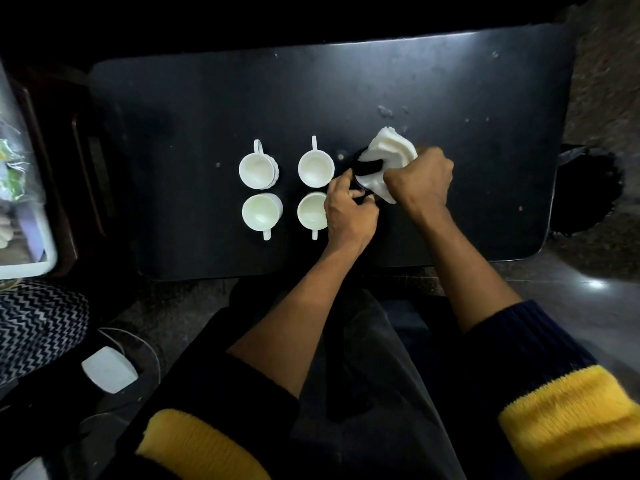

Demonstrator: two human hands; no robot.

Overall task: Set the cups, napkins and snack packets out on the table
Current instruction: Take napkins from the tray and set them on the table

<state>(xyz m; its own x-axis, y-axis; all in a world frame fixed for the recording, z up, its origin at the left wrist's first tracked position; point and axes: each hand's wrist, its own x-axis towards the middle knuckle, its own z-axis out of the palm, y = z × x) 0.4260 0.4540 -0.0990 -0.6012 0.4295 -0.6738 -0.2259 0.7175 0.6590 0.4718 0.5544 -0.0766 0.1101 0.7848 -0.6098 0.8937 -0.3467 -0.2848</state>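
Several white cups stand in a two-by-two block on the black table (207, 98): back left cup (257, 169), back right cup (315, 167), front left cup (260, 213), front right cup (311, 212). Just right of them sits a black napkin holder (362, 168) with a bunch of white napkins (389, 152) sticking out. My right hand (420, 180) grips the napkins. My left hand (349, 211) is closed on the holder's near side, partly covering the front right cup. No snack packets are visible on the table.
A white tray or bin (24, 202) with packaged items stands off the table's left side. On the floor at the left lie a zigzag-patterned cloth (38, 327) and a white box (109, 368). A dark round object (588, 188) sits at the table's right end.
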